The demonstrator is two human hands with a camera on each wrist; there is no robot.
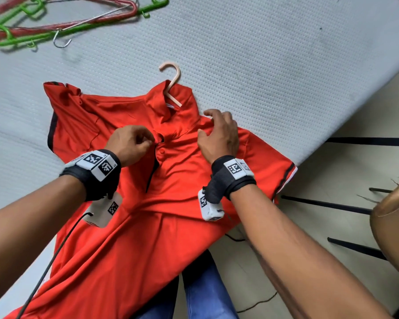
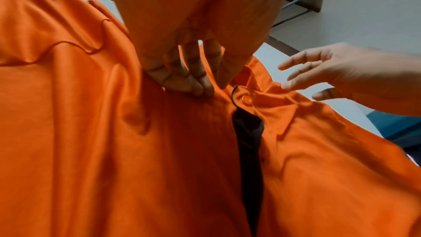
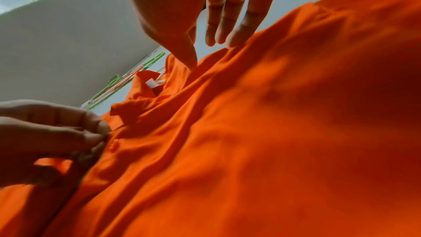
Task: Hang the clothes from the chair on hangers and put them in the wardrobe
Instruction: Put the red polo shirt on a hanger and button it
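Polo shirt (image 1: 175,180) overhangs the mattress (image 1: 263,54) edge; left hand (image 1: 130,143) pinches its placket, right hand (image 1: 219,137) rests spread

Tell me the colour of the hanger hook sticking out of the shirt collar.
Pale pink hanger hook, clearest in the head view.

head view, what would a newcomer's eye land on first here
A bright red polo shirt spread across the white mattress, a pink hanger poking from its collar. The left hand pinches the placket by the button; the right hand rests near the collar.
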